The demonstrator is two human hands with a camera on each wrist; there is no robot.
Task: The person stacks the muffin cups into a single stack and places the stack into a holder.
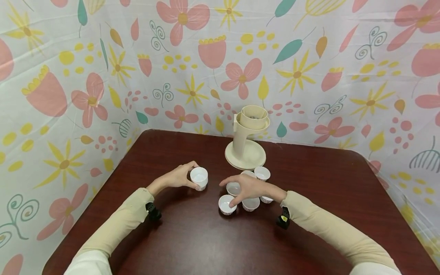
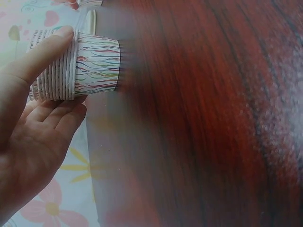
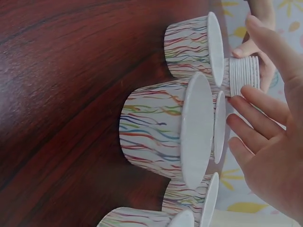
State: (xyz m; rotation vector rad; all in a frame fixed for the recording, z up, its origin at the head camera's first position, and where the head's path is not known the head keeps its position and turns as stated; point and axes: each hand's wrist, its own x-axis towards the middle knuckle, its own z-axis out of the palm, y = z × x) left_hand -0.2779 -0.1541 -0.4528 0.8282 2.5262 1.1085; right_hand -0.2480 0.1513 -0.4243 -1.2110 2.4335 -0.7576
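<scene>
In the head view my left hand (image 1: pixel 176 176) grips a stack of nested white paper cups (image 1: pixel 199 177). The left wrist view shows the thumb along one side of that stack, many rims packed together, and wavy coloured lines on the lowest cup (image 2: pixel 97 64). Whether its base touches the table cannot be told. My right hand (image 1: pixel 253 188) hovers with fingers spread over several single paper cups standing upright, its thumb by the rim of the front-left cup (image 1: pixel 226 206). Beside it stands another cup (image 1: pixel 251 205); the right hand partly covers others. In the right wrist view the right fingers hold nothing.
Behind the cups a cream stand (image 1: pixel 239 147) with a round base carries a cylindrical holder (image 1: pixel 254 114) on top. One more cup (image 1: pixel 262 173) stands just in front of its base. A flowered cloth (image 1: pixel 192 76) hangs along the dark wooden table's (image 1: pixel 213 244) back and side.
</scene>
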